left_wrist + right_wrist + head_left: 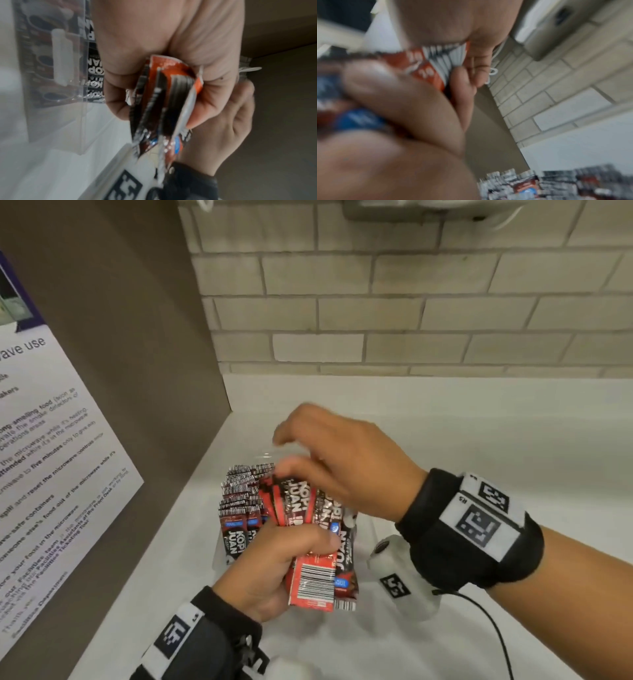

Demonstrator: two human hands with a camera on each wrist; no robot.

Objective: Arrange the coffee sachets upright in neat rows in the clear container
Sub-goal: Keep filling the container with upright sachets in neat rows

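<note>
Red and black coffee sachets [310,577] form a bundle gripped in my left hand [274,563] just above the counter. My right hand [284,460] reaches over the bundle, and its thumb and fingers pinch the top edge of one sachet [436,63]. Behind the bundle stands the clear container [219,546] with several sachets [239,498] upright in rows inside. The left wrist view shows my left fingers [120,83] curled round the bundle [163,101], with the container wall [56,97] to the left. The right wrist view is blurred.
A brown side panel [137,337] with a printed notice [51,457] stands close on the left. A brick-tiled wall [411,302] closes the back. The white counter [479,422] stretches to the right, and a black cable [493,621] lies on it under my right wrist.
</note>
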